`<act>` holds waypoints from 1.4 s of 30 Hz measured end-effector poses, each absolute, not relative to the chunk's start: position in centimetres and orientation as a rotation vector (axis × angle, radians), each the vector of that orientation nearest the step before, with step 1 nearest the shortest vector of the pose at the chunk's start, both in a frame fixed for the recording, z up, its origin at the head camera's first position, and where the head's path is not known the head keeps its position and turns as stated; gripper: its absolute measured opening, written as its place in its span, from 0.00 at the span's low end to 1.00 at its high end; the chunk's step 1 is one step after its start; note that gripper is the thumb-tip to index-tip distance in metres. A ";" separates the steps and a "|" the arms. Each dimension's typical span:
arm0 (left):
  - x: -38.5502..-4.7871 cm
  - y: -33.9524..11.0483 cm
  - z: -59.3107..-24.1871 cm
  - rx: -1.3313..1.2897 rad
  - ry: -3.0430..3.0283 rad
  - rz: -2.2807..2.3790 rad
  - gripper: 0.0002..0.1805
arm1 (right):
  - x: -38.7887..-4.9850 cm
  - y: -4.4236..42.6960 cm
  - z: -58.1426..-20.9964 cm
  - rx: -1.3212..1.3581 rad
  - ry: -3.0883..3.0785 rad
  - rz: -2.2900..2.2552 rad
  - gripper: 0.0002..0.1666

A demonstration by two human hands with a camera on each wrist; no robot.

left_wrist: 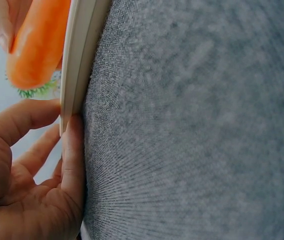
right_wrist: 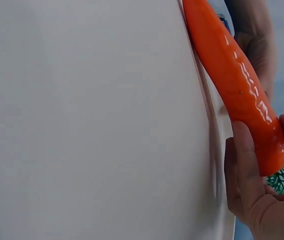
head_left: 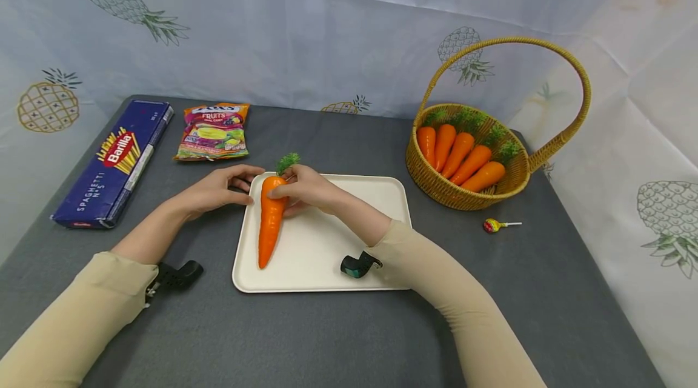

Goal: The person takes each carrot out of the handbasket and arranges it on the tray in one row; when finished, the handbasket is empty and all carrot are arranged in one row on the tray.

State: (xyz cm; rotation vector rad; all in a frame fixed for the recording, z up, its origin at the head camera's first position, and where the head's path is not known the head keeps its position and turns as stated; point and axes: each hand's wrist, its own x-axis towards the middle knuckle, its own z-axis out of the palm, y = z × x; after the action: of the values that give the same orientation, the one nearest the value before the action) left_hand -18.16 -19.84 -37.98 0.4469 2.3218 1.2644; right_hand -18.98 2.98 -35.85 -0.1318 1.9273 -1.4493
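Observation:
My right hand [head_left: 313, 189] pinches the thick end of an orange carrot [head_left: 269, 218], its green top pointing away from me and its tip toward me. The carrot lies over the left part of a cream tray [head_left: 338, 248]. In the right wrist view the thumb and fingers of that hand [right_wrist: 269, 207] stand on both sides of the carrot [right_wrist: 242, 95]. At the tray's far left corner is my left hand [head_left: 215, 191]. The left wrist view has this hand [left_wrist: 26, 175] gripping the tray's rim [left_wrist: 76, 55] between thumb and a finger.
A blue spaghetti box [head_left: 114, 163] and a candy bag [head_left: 214, 132] lie at the back left. On the right stands a wicker basket [head_left: 436, 185] with a tall handle, holding several carrots [head_left: 460, 154]. A lollipop [head_left: 492, 225] lies in front of it.

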 end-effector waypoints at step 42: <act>-18.2 -20.0 -38.0 0.452 2.298 1.252 0.37 | -18.3 1.3 -36.0 -0.047 2.081 -1.473 0.24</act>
State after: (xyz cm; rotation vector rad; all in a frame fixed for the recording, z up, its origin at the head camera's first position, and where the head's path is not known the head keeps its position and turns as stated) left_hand -18.21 -19.96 -38.04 0.4516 2.2980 1.2524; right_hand -18.29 1.26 -35.95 -0.0472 2.0813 -1.4733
